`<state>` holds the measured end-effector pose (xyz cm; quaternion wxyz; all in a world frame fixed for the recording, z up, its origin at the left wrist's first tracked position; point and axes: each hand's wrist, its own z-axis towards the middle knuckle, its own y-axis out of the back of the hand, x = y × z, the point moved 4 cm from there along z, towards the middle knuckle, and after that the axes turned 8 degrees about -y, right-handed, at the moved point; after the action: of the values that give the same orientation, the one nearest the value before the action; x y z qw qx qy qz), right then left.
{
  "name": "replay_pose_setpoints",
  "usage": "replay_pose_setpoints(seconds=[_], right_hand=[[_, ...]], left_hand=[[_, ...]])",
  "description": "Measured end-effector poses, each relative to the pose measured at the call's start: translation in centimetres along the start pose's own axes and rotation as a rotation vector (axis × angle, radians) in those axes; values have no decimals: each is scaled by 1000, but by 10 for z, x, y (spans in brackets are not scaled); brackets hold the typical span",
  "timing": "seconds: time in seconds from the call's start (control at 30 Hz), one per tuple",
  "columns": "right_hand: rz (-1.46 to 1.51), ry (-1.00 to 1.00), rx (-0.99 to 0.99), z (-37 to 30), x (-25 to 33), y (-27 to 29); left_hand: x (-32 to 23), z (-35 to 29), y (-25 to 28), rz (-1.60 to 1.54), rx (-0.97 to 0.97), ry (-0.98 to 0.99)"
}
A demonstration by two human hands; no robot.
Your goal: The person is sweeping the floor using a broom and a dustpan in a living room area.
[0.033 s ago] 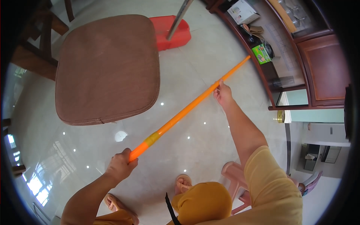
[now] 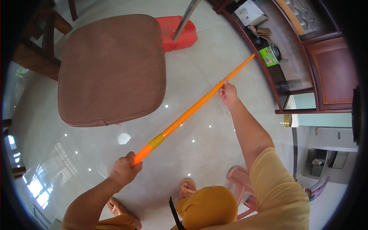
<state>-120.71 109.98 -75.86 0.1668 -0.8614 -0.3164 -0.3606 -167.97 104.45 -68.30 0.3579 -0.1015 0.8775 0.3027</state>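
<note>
A long orange pole (image 2: 191,111) slants across the view, from low on the left up to the right. Around its lower end, below a yellow band, my left hand (image 2: 126,168) is closed. Farther along, my right hand (image 2: 229,93) grips the pole with bent fingers. The pole's far end narrows towards the foot of the dark wooden cabinet (image 2: 327,73); whether it touches the cabinet, I cannot tell. What the pole carries, if anything, is not visible.
A chair with a brown padded seat (image 2: 113,71) stands on the left. Behind it lies a red dustpan (image 2: 185,36) with a metal handle. A pink plastic stool (image 2: 239,178) is beside my right leg. Boxes, including a green one (image 2: 268,56), sit on the cabinet shelf.
The view has shifted very slightly, and the chair and dustpan appear a little farther right. Both hands keep their hold on the pole.
</note>
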Motion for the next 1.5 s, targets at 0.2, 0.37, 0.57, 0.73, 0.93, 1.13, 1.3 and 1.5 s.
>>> replay_pose_setpoints(seconds=[0.2, 0.37, 0.57, 0.73, 0.93, 1.13, 1.3, 1.5], right_hand=[[-208, -84, 39, 8, 36, -85], [-311, -47, 137, 4, 46, -132], [-337, -37, 237, -29, 30, -154], [-347, 12, 244, -34, 33, -157], [-485, 19, 196, -27, 29, -143], [-452, -21, 143, -49, 13, -133], [-504, -57, 195, -73, 10, -140], [-460, -177, 383, -94, -8, -152]], left_hand=[[-15, -19, 0, -88, -109, 18], [-20, -43, 18, -187, -97, 82], [-13, -84, 46, -171, 68, 259], [-17, -86, 48, -188, 104, 211], [-15, -80, 26, -187, 213, 223], [9, -95, 22, -157, 286, 223], [30, -125, 43, -182, 313, 286], [40, -185, 84, -80, 217, 294]])
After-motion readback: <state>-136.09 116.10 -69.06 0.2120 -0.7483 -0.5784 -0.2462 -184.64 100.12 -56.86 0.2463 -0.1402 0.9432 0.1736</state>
